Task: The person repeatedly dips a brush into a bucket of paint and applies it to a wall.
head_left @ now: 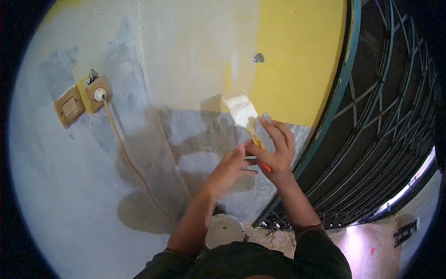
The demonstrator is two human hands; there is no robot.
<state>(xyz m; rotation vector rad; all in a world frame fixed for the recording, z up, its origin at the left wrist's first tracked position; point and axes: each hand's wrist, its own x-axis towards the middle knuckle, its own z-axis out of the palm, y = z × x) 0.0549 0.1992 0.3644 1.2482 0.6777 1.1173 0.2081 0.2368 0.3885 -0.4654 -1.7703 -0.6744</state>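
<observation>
A paintbrush (pixel 243 111) with white-coated bristles points up toward the wall, its yellowish handle running down into my right hand (pixel 278 156). My right thumb lies against the handle, and the upper fingers are partly lifted; a red patch on the handle shows below the palm. Close beside the handle is my left hand (pixel 228 169), slightly blurred, with its fingers apart and its fingertips overlapping the right hand in this view. White paint covers part of the yellow wall (pixel 297 69) around the bristles. Below my forearms stands a round bucket (pixel 225 230) with pale contents.
At left, a switch plate (pixel 69 107) and a socket (pixel 96 93) with a plugged-in cord (pixel 123 144) sit on the wall. A dark folding metal gate (pixel 371 116) fills the right side. Debris (pixel 274 239) lies on the floor near the bucket.
</observation>
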